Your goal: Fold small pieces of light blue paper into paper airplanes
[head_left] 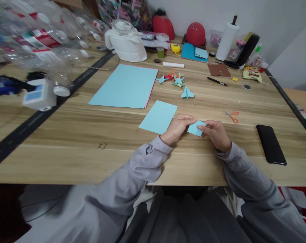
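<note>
Between my two hands, just above the front of the table, is a small folded square of light blue paper (194,129). My left hand (178,125) pinches its upper left edge between thumb and fingers. On the right side, my right hand (215,132) grips the same paper, its thumb pressed on the face. A light blue paper rectangle (158,116) lies beside and partly behind my left hand. Farther back sit a folded blue paper figure (187,92) and a cluster of colourful folded paper pieces (177,80). Small orange-handled scissors (232,116) lie right of my hands.
A stack of large blue sheets (125,86) lies at the left centre. A black phone (271,144) rests at the right, a black pen (217,81) farther back. Plastic bottles (41,37) crowd the far left, near a white device (39,94). A paper roll (227,42) stands behind.
</note>
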Demonstrator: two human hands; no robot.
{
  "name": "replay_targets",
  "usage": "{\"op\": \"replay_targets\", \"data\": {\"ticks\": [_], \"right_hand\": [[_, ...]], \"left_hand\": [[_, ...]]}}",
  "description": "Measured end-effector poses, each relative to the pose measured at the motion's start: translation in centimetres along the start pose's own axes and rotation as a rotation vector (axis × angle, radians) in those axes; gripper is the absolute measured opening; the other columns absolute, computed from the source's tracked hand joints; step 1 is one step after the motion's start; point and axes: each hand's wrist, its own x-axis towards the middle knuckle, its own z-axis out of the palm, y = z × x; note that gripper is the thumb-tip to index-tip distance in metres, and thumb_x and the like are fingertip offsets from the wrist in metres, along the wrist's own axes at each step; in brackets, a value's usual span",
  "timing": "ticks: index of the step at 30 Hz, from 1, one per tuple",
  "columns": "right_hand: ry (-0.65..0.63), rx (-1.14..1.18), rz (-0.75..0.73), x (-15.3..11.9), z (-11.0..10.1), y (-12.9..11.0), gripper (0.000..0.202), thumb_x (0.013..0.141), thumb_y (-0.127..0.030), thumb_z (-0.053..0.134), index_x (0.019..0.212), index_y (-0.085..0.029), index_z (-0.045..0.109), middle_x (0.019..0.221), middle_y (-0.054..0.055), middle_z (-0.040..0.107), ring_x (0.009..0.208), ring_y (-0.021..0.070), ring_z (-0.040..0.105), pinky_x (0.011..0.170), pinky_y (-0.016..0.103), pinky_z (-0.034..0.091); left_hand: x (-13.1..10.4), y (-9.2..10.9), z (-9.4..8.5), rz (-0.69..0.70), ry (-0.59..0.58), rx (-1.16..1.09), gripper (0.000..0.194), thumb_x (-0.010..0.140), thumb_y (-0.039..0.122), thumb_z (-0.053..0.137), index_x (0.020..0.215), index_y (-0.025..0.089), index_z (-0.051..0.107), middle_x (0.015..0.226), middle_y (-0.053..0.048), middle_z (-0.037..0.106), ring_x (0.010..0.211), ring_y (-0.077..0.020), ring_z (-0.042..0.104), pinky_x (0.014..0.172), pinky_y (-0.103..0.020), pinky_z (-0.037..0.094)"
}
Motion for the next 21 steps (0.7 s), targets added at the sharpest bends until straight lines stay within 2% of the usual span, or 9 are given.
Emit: {"op": "replay_targets", "data": {"ticks": [4,7,11,17,21], "right_hand": [[0.004,-0.002,0.003,0.01,-0.11,0.00,0.039,0.057,-0.051,0.087,0.057,-0.018,0.066,0.051,-0.001,0.063,0.045,0.0106,0.057,0.047,0.024,0.052],[0.003,-0.009,0.006,0.05,-0.17,0.00,0.039,0.057,-0.051,0.087,0.057,-0.018,0.065,0.050,-0.001,0.063,0.045,0.0110,0.057,0.047,0.025,0.052],[-0.014,-0.004,0.027,0.02,-0.03,-0.09,0.040,0.054,-0.050,0.088,0.055,-0.019,0.064,0.049,-0.002,0.062,0.045,0.0108,0.057,0.047,0.024,0.050],[0.019,0.085,0.071,0.13,-0.02,-0.06,0.044,0.053,-0.055,0.088,0.055,-0.018,0.064,0.051,-0.002,0.063,0.045,0.0091,0.055,0.046,0.022,0.048],[0.114,0.144,0.113,0.61,-0.66,0.26,0.047,0.052,-0.058,0.087,0.064,-0.017,0.068,0.057,0.000,0.066,0.048,0.0109,0.058,0.046,0.024,0.048]], "left_hand": [[-0.06,0.12,0.12,-0.015,-0.014,-0.013,0.042,0.062,0.051,0.079,0.054,0.015,0.059,0.053,0.002,0.054,0.051,-0.0096,0.046,0.051,-0.025,0.034],[-0.16,0.22,0.22,0.007,0.003,0.024,0.047,0.066,0.056,0.076,0.052,0.016,0.057,0.050,0.003,0.050,0.048,-0.0083,0.041,0.050,-0.025,0.032],[-0.25,0.11,0.24,0.047,-0.004,0.124,0.042,0.062,0.050,0.082,0.054,0.014,0.061,0.051,0.003,0.051,0.049,-0.0069,0.040,0.049,-0.024,0.028],[-0.32,-0.05,0.05,0.094,0.059,0.172,0.035,0.062,0.045,0.083,0.060,0.014,0.066,0.055,0.001,0.058,0.054,-0.0095,0.049,0.053,-0.024,0.037],[-0.36,-0.14,0.13,0.045,-0.028,0.130,0.035,0.061,0.044,0.083,0.061,0.014,0.066,0.056,0.000,0.062,0.053,-0.0102,0.053,0.055,-0.024,0.042]]}}
